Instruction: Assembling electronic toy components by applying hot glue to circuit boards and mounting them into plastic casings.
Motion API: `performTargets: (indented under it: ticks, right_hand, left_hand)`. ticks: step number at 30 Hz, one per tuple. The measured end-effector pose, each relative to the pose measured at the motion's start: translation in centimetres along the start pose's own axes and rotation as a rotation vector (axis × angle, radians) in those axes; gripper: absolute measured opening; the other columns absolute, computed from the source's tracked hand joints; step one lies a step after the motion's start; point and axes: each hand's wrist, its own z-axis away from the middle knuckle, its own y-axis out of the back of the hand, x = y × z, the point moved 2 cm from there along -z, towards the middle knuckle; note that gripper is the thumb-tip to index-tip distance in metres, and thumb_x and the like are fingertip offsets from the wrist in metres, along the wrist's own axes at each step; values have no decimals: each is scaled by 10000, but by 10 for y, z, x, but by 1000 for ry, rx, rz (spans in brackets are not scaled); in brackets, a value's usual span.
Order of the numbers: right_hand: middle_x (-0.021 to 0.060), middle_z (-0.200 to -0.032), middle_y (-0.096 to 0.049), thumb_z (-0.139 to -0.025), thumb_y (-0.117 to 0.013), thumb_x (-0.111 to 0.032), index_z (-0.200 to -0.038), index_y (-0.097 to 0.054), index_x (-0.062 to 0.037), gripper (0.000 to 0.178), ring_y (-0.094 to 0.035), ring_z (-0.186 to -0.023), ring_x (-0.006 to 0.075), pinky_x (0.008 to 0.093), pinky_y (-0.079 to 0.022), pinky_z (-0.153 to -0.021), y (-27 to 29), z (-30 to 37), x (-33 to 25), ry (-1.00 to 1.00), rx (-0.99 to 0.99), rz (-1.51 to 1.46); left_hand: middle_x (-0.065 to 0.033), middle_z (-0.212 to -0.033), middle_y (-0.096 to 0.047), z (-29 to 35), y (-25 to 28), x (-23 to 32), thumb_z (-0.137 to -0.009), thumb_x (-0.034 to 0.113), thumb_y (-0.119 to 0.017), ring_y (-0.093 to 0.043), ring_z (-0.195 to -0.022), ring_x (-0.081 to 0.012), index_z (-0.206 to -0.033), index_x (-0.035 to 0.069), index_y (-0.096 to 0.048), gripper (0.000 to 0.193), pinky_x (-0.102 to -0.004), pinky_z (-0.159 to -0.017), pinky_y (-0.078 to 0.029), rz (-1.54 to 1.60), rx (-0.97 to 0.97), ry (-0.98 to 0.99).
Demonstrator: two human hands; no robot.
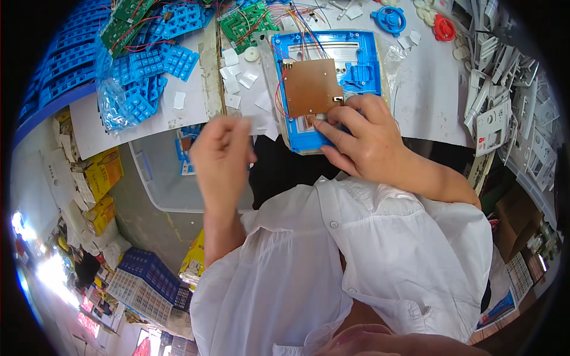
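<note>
A blue plastic casing (307,142) lies open at the table's front edge, a brown circuit board (310,88) over its inside. Thin coloured wires run from the board toward the far side. My right hand (371,133) is closed on the casing's near right corner, its fingertips by the board's lower edge. What lies under those fingertips is partly hidden. To the left of the casing, my left hand (222,148) is raised in front of the table edge, apart from the casing. Motion smears its curled fingers, and I cannot make out whether they hold anything.
Blue keypad pieces (180,61) and green circuit boards (246,26) are heaped at the far left. Paper scraps (231,83) lie beside the casing. A blue ring-shaped part (389,21) and a red one (443,28) sit behind. Grey plastic parts (493,127) pile up at right; a clear bin (155,190) stands below.
</note>
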Motion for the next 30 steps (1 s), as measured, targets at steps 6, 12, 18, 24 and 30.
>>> performTargets:
  ticks: [6, 12, 18, 24, 30]
  right_hand:
    - [58, -1115, -614, -754, -792, -271, -1195, -702, -106, 479, -532, -1004, 301, 438, -457, -862, 1, -7, 2, 59, 0, 54]
    - [38, -1165, -588, -770, -779, -413, -1316, -660, -185, 603, -511, -1040, 281, 419, -419, -916, 2, -11, -8, 41, -206, 202]
    - [49, -1166, -581, -764, -782, -434, -1392, -618, -234, 680, -518, -1061, 273, 426, -405, -942, 1, -10, -15, 33, -276, 307]
    - [79, -1177, -592, -754, -804, -373, -1313, -658, -122, 630, -522, -1085, 311, 466, -427, -959, 8, -10, -8, 11, -193, 149]
    - [103, -1159, -592, -731, -818, -346, -1189, -702, -38, 563, -523, -1079, 320, 476, -448, -945, 4, -3, -8, -33, -123, 121]
  left_hand:
    - [26, -594, -578, 0, 37, -23, -1019, 159, -660, -409, -460, 3, -895, 41, -660, 171, -181, -428, -268, 31, 125, -131]
    - [28, -639, -603, 1, 30, -30, -1006, 99, -671, -523, -558, -9, -913, 6, -662, 132, -173, -524, -381, 34, 60, -120]
    - [23, -629, -595, -3, 20, -24, -1010, 156, -677, -458, -512, -5, -934, 34, -680, 144, -183, -466, -303, 28, 36, -166]
    - [-2, -644, -625, -21, 20, -18, -960, 128, -724, -537, -570, -29, -918, -18, -697, 155, -207, -538, -423, -124, -8, -88]
    - [-91, -733, -656, -47, 23, -15, -918, 144, -719, -590, -626, -131, -1113, 1, -742, 243, -308, -595, -476, -489, 108, -345]
